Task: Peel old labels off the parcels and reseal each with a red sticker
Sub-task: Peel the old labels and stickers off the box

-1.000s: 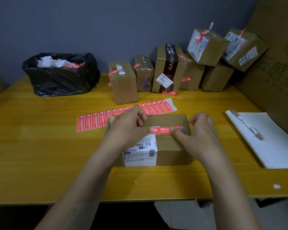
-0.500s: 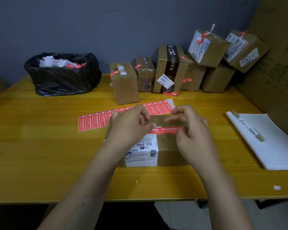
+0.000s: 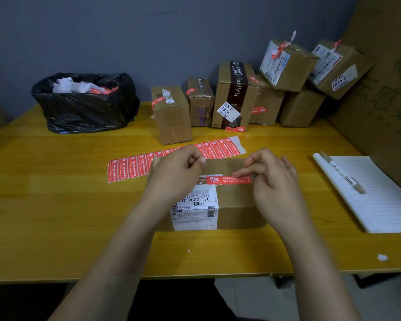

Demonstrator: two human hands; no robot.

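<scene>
From my remote seat I see the parcel near the middle of the yellow desk, just this side of the sheet of red stickers. A red sticker lies across the parcel's top, left to right. A white shipping label covers the left part of the top and near face.

The left grip rests on the parcel's far-left top corner with its fingers curled in. I cannot tell whether it pinches anything. The right grip sits over the right end of the top, loosely curled and holding nothing, with one finger laid along the sticker's right half.

Far left on the desk stands a black bin bag with white and red scraps in it. Along the far edge, from the middle to the right, is a row of cardboard parcels, several with red stickers and two stacked on top. On the right lies a lined notebook with a pen on it, and a white paper scrap lies near the front edge.
</scene>
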